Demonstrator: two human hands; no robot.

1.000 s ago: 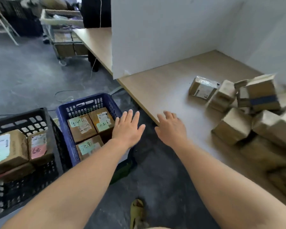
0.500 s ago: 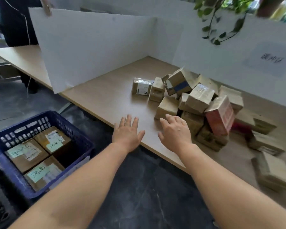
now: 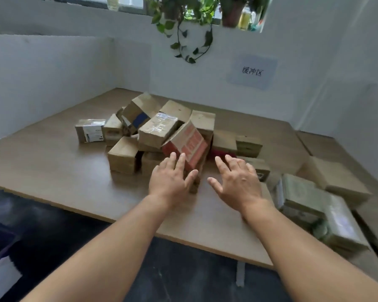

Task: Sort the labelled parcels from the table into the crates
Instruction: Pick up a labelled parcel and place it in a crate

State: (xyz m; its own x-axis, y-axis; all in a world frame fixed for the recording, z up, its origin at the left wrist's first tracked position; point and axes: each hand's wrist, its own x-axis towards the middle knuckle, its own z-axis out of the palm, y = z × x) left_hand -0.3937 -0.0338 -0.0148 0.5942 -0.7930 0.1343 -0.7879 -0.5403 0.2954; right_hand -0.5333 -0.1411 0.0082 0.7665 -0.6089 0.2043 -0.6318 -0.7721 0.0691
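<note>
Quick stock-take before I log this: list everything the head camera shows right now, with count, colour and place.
table: one, light wood, centre.
brown parcels: a dozen or so, heaped mid-table; exact count unclear.
red-printed parcel: one, tilted at the heap's front.
white-labelled parcel: one, heap's left end.
taped parcels: several, greenish-brown, right table edge.
partition: white, left of the table.
wall sign: one, pale, back wall.
plant: green, hanging above.
left hand: open, empty, before the red-printed parcel.
right hand: open, empty, beside it.
</note>
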